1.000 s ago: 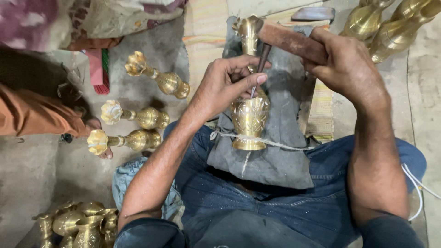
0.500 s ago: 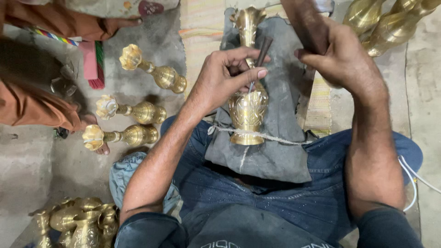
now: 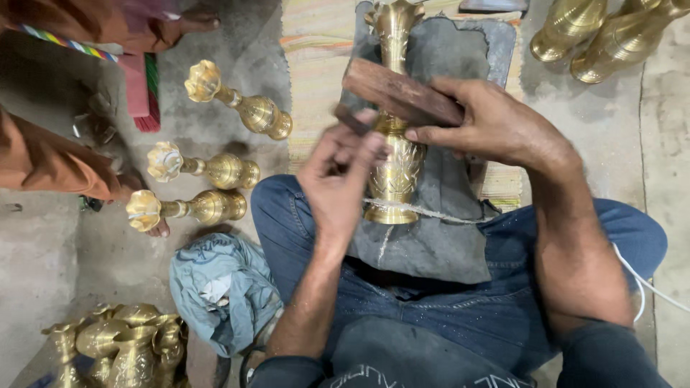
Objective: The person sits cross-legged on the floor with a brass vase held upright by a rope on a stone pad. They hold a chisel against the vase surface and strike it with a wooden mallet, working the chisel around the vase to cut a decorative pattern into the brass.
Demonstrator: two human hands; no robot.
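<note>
Your brass vase (image 3: pixel 394 169) lies lengthwise on the grey cloth (image 3: pixel 431 237) spread over your lap, its foot toward you and its flared mouth pointing away. A white cord (image 3: pixel 424 210) crosses the cloth just at the foot. Your left hand (image 3: pixel 338 179) sits against the vase's left side at the neck, fingers curled around a thin dark tool (image 3: pixel 352 120) (blurred, so its tip is hard to make out). Your right hand (image 3: pixel 496 126) is clamped on a wooden block (image 3: pixel 399 93), which hangs just above the vase's neck, across it. To your left three more brass vases (image 3: pixel 208 169) lie on the floor, well apart from your hands, beside another person's foot (image 3: pixel 147 223).
</note>
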